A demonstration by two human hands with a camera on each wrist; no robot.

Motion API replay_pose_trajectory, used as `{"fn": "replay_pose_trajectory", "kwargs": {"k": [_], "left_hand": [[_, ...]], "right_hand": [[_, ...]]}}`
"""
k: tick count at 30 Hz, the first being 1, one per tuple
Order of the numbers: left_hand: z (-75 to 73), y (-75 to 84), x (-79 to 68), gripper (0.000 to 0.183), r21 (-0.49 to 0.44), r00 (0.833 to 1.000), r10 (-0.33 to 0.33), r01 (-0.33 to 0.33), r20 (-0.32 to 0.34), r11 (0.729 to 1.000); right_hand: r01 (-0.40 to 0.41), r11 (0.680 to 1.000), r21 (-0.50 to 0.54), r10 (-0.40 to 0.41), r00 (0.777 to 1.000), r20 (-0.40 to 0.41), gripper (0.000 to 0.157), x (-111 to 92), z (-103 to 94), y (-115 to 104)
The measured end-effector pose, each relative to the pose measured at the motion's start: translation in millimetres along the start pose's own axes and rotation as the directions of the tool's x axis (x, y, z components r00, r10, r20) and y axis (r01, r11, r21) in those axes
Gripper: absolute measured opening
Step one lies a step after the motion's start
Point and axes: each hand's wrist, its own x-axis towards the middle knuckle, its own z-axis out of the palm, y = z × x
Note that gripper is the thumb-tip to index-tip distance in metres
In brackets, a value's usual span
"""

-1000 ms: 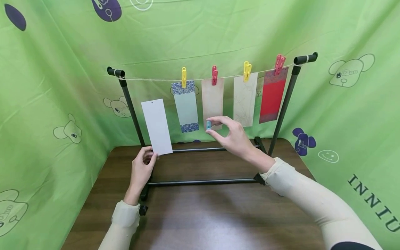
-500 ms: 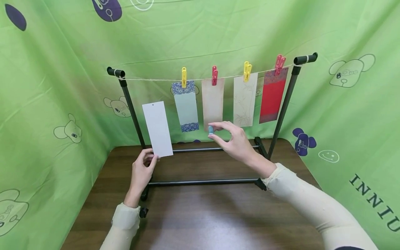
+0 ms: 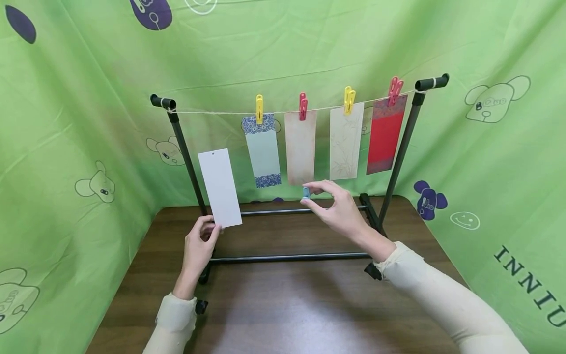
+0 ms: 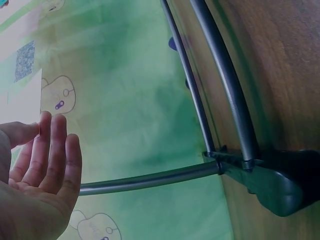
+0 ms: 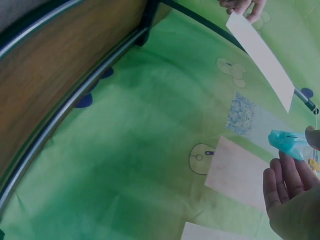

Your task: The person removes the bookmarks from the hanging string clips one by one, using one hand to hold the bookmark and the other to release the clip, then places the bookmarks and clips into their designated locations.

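Observation:
My left hand pinches a plain white card by its lower corner, between thumb and fingers. The card stands upright with a slight lean, and a small hole shows near its top edge. In the head view it is below the bare left stretch of the string, apart from it. My right hand pinches a small blue clothespin between thumb and index finger, in front of the hanging cards. The right wrist view shows the same teal-blue clothespin from the side.
From the string hang a blue-patterned card, a beige card, a cream card and a red card, held by yellow and red clothespins. A black stand carries the string above a brown wooden table.
The white card and my left hand have sunk slightly. My right hand has moved down and a little to the right with the blue clothespin. The hanging cards look the same.

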Motion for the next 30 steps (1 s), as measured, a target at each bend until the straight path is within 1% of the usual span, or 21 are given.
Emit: {"fn": "replay_pose_trajectory", "kwargs": {"k": [5, 11, 15, 23, 27, 30], "left_hand": [[-2.5, -1.6, -5.0, 0.022, -0.006, 1.000, -0.015, 0.015, -0.017, 1.000], [-4.9, -5.3, -9.7, 0.022, -0.010, 0.999, -0.036, 0.036, -0.001, 0.999], [-6.8, -8.7, -11.2, 0.021, -0.013, 0.999, -0.044, 0.044, -0.005, 0.999], [-12.4, -9.5, -14.7, 0.019, -0.009, 0.998, -0.056, 0.056, -0.013, 0.998], [-13.4, -10.2, -17.0, 0.019, -0.007, 0.998, -0.058, 0.058, -0.025, 0.998], [-14.9, -12.1, -18.5, 0.020, 0.002, 0.997, -0.074, 0.074, -0.025, 0.997]], "right_hand": [[0.002, 1.000, -0.015, -0.002, 1.000, -0.021, 0.036, -8, -0.6, 6], [-0.024, 0.999, -0.035, 0.023, 0.999, -0.046, 0.036, -17, -3.7, 10], [-0.032, 0.998, -0.050, 0.029, 0.998, -0.051, 0.036, -22, -5.2, 14], [-0.028, 0.999, -0.036, 0.025, 0.997, -0.072, 0.037, -32, -7.8, 22], [-0.043, 0.998, -0.046, 0.039, 0.996, -0.078, 0.037, -36, -9.1, 25], [-0.049, 0.997, -0.054, 0.045, 0.996, -0.079, 0.037, -40, -10.9, 28]]}}
